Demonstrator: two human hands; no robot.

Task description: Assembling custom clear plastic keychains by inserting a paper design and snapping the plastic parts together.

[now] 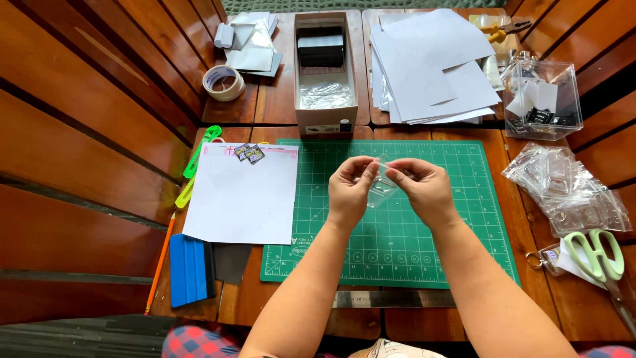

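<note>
Between the fingers (pixel 363 174) of both hands, a small clear plastic case (pixel 382 187) is pinched: the left hand (pixel 349 190) grips its left edge, the right hand (pixel 426 189) its upper right edge, fingers pressed together on the plastic. The case hangs just above the green cutting mat (pixel 464 219), with nothing between it and the hands.

Left of the fingers, a white sheet (pixel 242 199) overlaps the mat's edge, with 3 small dark chips (pixel 248 152) near its top. Beyond that sheet lie a green-yellow ruler (pixel 197 162), an orange pencil (pixel 161 258) and a blue squeegee (pixel 191 268). Below the wrists, a steel ruler (pixel 397 299) lies along the mat's near edge.

Straight beyond the fingers stands an open cardboard box (pixel 301 99) holding a dark stack at the far end and crumpled clear film nearer. A tape roll (pixel 223 83) sits to its left, loose white paper (pixel 430 73) to its right.

Right of the fingers, a clear acrylic box (pixel 543 126) holds white slips and small dark pieces. Nearer, a heap of clear pouches (pixel 570 189) lies on the table (pixel 278 99), and pale green scissors (pixel 599 255) rest below it.
</note>
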